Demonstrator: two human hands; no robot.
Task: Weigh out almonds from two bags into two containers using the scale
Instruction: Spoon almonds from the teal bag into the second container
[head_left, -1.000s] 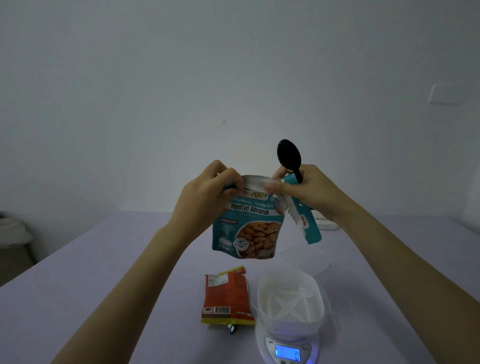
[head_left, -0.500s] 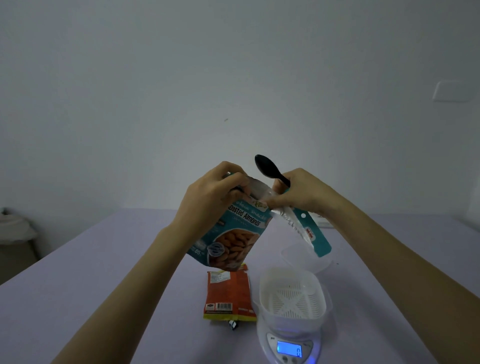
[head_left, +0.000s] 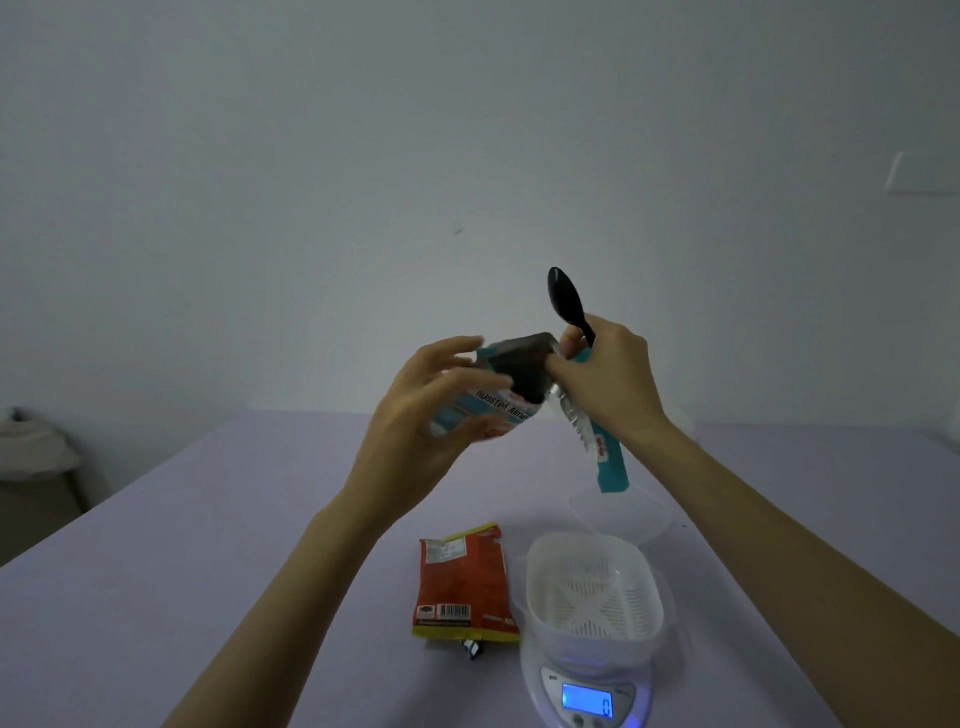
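The teal almond bag (head_left: 498, 410), up in the air between both hands, seems light and floppy, best taken at its mouth edge, where the right hand (head_left: 608, 379) pinches it, while the spread fingers of the left hand (head_left: 415, 415) support its side.

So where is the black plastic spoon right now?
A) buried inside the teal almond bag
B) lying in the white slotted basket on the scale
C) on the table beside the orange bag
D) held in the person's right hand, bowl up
D: the right hand grips the black plastic spoon by its handle, bowl pointing up, next to the open teal almond bag.
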